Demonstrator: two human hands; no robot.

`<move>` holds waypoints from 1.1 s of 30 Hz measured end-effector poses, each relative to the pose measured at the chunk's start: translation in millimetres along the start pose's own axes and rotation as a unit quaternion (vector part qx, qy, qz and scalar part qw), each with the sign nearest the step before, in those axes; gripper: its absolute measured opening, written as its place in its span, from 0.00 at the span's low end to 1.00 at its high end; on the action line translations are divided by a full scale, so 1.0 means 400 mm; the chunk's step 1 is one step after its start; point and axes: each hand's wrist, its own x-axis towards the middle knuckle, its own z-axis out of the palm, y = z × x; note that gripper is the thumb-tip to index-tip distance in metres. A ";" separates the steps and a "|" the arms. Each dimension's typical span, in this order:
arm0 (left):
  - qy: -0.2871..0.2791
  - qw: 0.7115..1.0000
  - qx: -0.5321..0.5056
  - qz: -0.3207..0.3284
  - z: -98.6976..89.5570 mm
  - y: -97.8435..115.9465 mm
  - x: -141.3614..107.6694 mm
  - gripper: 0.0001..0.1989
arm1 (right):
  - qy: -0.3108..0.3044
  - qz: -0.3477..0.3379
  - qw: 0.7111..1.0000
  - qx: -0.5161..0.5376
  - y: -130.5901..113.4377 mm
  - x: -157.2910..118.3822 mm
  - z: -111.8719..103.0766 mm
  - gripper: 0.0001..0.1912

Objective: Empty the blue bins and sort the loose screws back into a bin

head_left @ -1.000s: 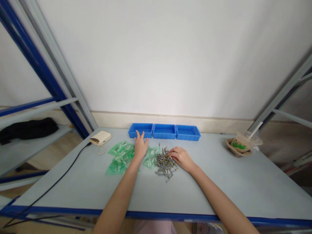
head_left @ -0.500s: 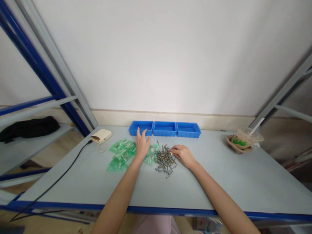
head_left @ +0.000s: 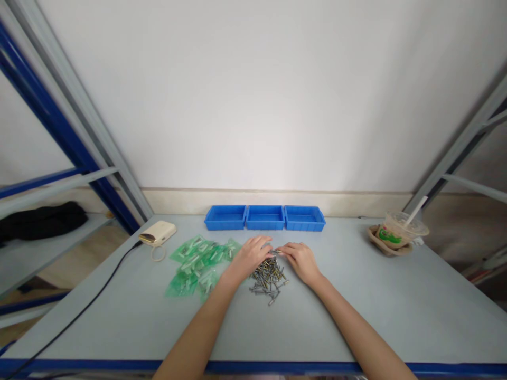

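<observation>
A loose pile of small metal fasteners (head_left: pixel 269 277) lies on the grey table, silver and brass coloured. My left hand (head_left: pixel 253 256) is over the pile's upper left edge, its thumb and fingers bent toward my right hand. At the pile's upper right, my right hand (head_left: pixel 300 259) pinches a small metal fastener (head_left: pixel 276 251) that points toward the left fingertips. Whether the left fingers touch it is too small to tell. Green plastic bags (head_left: pixel 198 261) with small parts inside lie left of my left hand.
Three blue trays (head_left: pixel 265 217) stand in a row near the wall. A cream device (head_left: pixel 158 232) with a black cable (head_left: pixel 101 290) is at the left. At the right, a plastic cup (head_left: pixel 398 229) with a straw sits in a cardboard holder (head_left: pixel 386 247).
My left hand has moved right and down, from above the green bags to the pile beside my right hand. A fastener now shows at my right fingertips. The view has tilted slightly upward.
</observation>
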 end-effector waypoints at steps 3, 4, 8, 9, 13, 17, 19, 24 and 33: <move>-0.019 1.000 -0.009 0.010 0.007 0.011 0.006 0.08 | 0.010 0.013 0.999 0.046 -0.002 0.001 0.003 0.14; -0.021 1.000 -0.013 0.005 0.007 0.013 0.007 0.08 | 0.018 0.015 0.998 0.065 -0.004 0.001 0.004 0.14; -0.012 1.000 -0.008 -0.021 0.004 0.018 0.012 0.12 | 0.065 0.023 0.991 0.115 -0.012 -0.003 0.006 0.14; -0.011 1.000 -0.004 -0.023 0.005 0.020 0.013 0.12 | 0.071 0.022 0.991 0.114 -0.014 -0.005 0.005 0.13; -0.010 1.000 0.003 -0.018 0.020 0.025 0.011 0.11 | 0.080 0.020 0.994 0.076 -0.014 -0.010 -0.002 0.14; -0.001 0.999 -0.028 -0.029 0.028 0.024 0.010 0.10 | 0.072 0.032 0.996 0.034 -0.017 -0.007 -0.008 0.15; -0.008 0.998 -0.043 -0.034 0.024 0.024 0.012 0.10 | 0.063 0.027 0.997 0.031 -0.020 -0.006 -0.009 0.16; -0.035 0.998 -0.047 -0.039 0.007 0.029 0.016 0.13 | 0.061 -0.005 0.998 0.026 -0.023 -0.010 -0.007 0.16; 0.041 0.993 -0.086 -0.071 0.008 0.039 0.011 0.12 | 0.069 0.031 0.994 0.085 -0.034 0.000 -0.003 0.17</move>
